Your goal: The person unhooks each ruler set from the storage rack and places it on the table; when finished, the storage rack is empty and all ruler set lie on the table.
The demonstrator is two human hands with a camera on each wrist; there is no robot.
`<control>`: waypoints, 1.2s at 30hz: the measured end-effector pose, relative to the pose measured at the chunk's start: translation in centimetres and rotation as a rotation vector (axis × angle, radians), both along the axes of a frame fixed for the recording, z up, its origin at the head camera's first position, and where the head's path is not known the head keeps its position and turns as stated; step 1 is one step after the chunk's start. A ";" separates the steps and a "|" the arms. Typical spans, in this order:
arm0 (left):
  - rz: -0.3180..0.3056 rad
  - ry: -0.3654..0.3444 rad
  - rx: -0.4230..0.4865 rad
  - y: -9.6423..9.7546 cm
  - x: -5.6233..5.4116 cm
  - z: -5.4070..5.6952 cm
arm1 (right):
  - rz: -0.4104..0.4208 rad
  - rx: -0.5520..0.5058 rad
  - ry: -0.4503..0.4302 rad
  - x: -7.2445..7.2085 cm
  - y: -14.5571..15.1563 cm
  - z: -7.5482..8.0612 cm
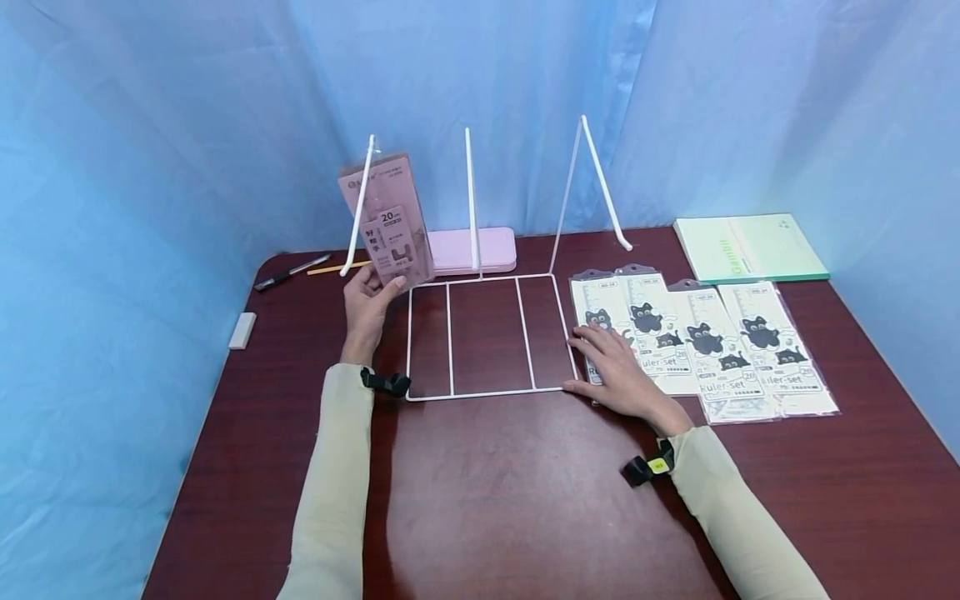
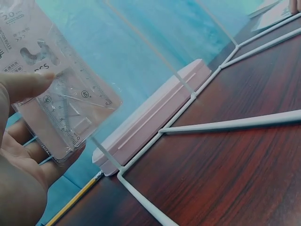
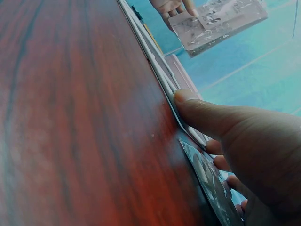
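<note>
My left hand [image 1: 367, 308] pinches a pink ruler set pack [image 1: 392, 229] by its lower end, thumb in front and fingers behind. Clear rulers and triangles show through the pack in the left wrist view. The pack stands tilted at the left end of a white wire rack [image 1: 487, 395], close to its left upright. At the rack's right edge rests my right hand [image 1: 618, 375], fingers spread over the nearest of several white ruler set packs [image 1: 720, 350]. Its thumb [image 3: 197, 110] lies at the rack's front right corner. The packs overlap and bear black cats.
Behind the rack lies a pink case [image 1: 480, 250]. A black pen [image 1: 288, 273], a yellow pencil [image 1: 330, 268] and a white eraser [image 1: 242, 331] lie to the left. Green notebooks [image 1: 750, 247] sit at the back right. Blue curtains [image 1: 487, 67] hang behind the table.
</note>
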State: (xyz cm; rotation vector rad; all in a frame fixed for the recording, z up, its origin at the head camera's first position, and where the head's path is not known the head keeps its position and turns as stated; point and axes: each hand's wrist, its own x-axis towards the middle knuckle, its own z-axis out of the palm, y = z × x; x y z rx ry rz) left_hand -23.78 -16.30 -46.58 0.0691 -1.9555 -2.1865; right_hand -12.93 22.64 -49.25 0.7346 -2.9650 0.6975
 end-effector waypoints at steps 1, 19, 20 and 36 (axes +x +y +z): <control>0.003 0.002 -0.003 0.0 0.1 0.0 | 0.000 0.000 -0.001 0.0 0.0 0.0; 0.056 0.036 -0.079 -0.4 1.6 0.7 | -0.002 0.005 -0.009 0.0 0.0 -0.1; 0.057 0.040 -0.075 -0.4 1.7 0.7 | -0.002 0.005 -0.011 0.0 0.0 -0.1; 0.013 0.117 -0.138 -1.1 3.7 0.7 | -0.007 0.013 -0.012 0.1 0.0 -0.2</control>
